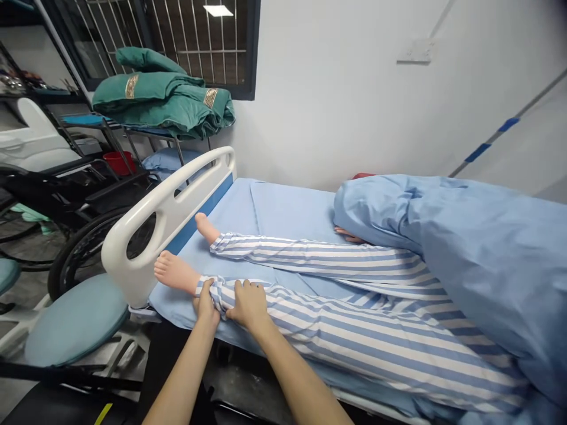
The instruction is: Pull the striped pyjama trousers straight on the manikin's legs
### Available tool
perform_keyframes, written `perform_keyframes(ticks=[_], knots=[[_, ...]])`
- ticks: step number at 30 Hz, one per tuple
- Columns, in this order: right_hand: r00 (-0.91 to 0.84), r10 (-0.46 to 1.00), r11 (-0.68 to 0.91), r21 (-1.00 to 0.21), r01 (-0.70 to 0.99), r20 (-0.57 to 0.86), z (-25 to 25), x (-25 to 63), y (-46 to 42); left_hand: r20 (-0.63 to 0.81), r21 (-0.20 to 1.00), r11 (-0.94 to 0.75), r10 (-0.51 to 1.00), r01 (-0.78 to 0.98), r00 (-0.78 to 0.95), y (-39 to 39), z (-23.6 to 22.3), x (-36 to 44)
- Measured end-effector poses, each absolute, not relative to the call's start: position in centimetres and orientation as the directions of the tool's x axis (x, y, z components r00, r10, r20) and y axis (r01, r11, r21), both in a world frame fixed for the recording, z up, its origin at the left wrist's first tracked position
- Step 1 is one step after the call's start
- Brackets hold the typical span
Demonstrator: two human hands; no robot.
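Observation:
In the head view, a manikin's two legs lie stretched out on a bed in blue-and-white striped trousers (345, 324). My left hand (207, 302) is wrapped round the nearer leg at the ankle, over the trouser cuff, with the thumb on top. Just up the same leg, my right hand (250, 306) grips the lower shin through the cloth, fingers over the top. The nearer bare foot (176, 273) points up beside the footboard. Farther back lies the other bare foot (206, 228), with neither hand on it. Parts of my fingers are hidden under the leg.
A white footboard (133, 227) stands at the bed's left end. A blue quilt (478, 236) covers the manikin's upper part. Left of the bed are a round stool (77, 319) and a wheelchair (95, 195). Folded green bedding (159, 97) lies on a rack under the window.

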State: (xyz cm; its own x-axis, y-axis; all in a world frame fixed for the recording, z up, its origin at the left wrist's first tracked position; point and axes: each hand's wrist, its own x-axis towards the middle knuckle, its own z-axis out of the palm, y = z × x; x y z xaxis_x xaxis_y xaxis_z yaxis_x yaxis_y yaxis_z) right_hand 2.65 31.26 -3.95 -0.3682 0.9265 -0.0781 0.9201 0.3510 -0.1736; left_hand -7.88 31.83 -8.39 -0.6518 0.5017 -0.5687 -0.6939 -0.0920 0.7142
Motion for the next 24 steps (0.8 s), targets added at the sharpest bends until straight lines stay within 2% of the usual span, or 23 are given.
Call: perform_keyframes(ticks=[5,9,12,15,17,20,22,24], knots=[[-0.369,0.925,0.353,-0.159,0.922,-0.089,-4.3,2.6,31.5,-0.478,0.758,-0.128,0.558,-0.640,-0.678,31.9,-9.1,-7.7],[-0.386,0.914,0.364,-0.169,0.916,-0.122,-3.7,2.6,31.5,-0.509,0.778,-0.068,0.516,-0.625,-0.689,31.6,-8.6,-7.7],[-0.389,0.913,0.367,-0.173,0.914,-0.122,-2.1,2.9,31.2,-0.496,0.805,-0.055,0.483,-0.590,-0.721,31.4,-6.8,-7.4],[-0.387,0.920,0.369,-0.190,0.910,-0.061,1.7,3.7,31.0,-0.390,0.854,-0.125,0.487,-0.504,-0.782,31.5,-2.8,-6.8],[-0.390,0.921,0.381,-0.218,0.898,0.004,5.5,4.8,31.1,-0.277,0.883,-0.195,0.520,-0.428,-0.808,31.9,1.2,-6.0],[-0.363,0.924,0.383,-0.268,0.884,0.120,12.8,8.0,31.6,-0.012,0.907,-0.331,0.597,-0.260,-0.802,33.1,9.0,-3.6],[-0.321,0.921,0.379,-0.319,0.869,0.219,17.8,11.2,31.7,0.193,0.874,-0.459,0.630,-0.160,-0.753,33.9,14.7,-0.7],[-0.304,0.891,0.427,-0.393,0.814,0.338,22.5,15.0,31.3,0.409,0.789,-0.611,0.597,-0.061,-0.690,34.3,20.3,3.0]])
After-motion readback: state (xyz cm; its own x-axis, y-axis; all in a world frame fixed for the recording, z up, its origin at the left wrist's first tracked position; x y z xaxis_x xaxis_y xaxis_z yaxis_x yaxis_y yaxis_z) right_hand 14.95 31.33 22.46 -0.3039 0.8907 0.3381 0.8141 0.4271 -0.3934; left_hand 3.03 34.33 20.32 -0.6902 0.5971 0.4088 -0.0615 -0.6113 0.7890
